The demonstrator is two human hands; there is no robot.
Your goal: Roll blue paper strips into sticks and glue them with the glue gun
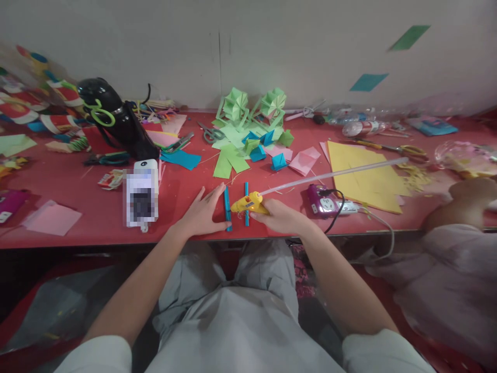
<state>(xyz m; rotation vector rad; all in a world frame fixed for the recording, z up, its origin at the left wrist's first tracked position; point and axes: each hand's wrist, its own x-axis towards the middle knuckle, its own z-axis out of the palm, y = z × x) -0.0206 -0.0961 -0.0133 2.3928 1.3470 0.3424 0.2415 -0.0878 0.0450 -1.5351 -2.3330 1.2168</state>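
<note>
Apparently mid-gluing, the right hand grips a yellow hot-glue gun while the left hand, spread open, touches a blue paper strip, so steady aim seems called for.

Smooth yellow plastic forms the glue gun in the right hand; its long stick is translucent, softly shiny. The blue strip at the left hand looks like paper. Beyond that hand, a black object gleams; the tabletop is smooth.
</note>
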